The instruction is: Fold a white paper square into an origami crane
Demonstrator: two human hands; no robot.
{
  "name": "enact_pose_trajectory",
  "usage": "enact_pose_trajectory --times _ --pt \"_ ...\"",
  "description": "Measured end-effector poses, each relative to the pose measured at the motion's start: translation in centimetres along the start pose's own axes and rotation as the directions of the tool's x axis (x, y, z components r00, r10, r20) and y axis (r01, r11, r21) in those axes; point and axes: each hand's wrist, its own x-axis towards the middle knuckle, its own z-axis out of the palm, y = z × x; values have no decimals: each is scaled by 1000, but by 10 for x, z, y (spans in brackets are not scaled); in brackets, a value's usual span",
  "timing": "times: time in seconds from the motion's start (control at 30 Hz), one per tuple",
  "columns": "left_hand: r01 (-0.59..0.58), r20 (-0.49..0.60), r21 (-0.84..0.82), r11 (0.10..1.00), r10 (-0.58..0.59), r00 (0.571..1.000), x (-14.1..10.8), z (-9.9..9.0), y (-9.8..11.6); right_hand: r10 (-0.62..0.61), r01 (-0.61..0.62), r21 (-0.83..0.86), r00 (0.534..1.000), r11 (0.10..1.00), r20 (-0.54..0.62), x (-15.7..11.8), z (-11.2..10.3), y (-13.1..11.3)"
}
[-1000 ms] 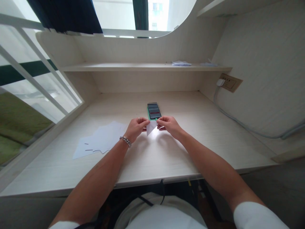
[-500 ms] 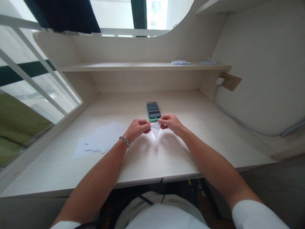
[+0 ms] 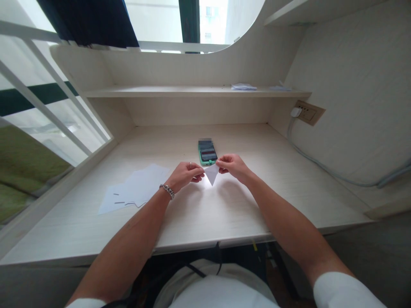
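Note:
Between my two hands is a small white folded paper (image 3: 212,173), shaped like a triangle with its point toward me. My left hand (image 3: 186,175), with a ring and a chain bracelet (image 3: 167,191), pinches its left corner. The right corner sits between the thumb and fingers of my right hand (image 3: 233,166). Just beyond the paper a phone (image 3: 208,152) in a green case lies on the desk (image 3: 205,222). Finer folds in the paper are too small to make out.
White paper sheets (image 3: 135,186) with a few dark marks lie left of my left forearm. A shelf (image 3: 160,92) at the back bears a stack of folded papers (image 3: 244,87). On the right wall a plug sits in a socket (image 3: 310,112), its grey cable (image 3: 334,173) running along the wall.
The folded paper has turned slightly, so more of its flat triangular face shows. My hands have shifted a little to the right with it. The camera view has tilted slightly.

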Motion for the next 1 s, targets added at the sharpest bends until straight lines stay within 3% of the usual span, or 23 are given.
enact_pose_trajectory --times 0.17,0.37,0.53,0.73,0.83,1.0 --pt "-44 36 62 997 42 998 2 4 -2 4 -3 -37 1000 999 27 1 7 4" --pt "-21 49 2 1000 20 999 2 -2 -3 6 -6 -27 1000 1000 2 2 2 4" --pt "-89 92 103 991 79 993 5 0 -8 2 -2 -49 1000 999 0 1 8 5" --pt "-101 -51 -28 995 99 994 7 -1 -8 -9 20 -116 996 993 91 -1 17 12" --pt "-61 -42 -68 996 58 997 6 -2 -7 -51 66 -131 992 989 112 0 19 16" --pt "-31 3 -15 999 31 1000 4 1 -10 -145 151 -172 988 973 48 1 20 20"
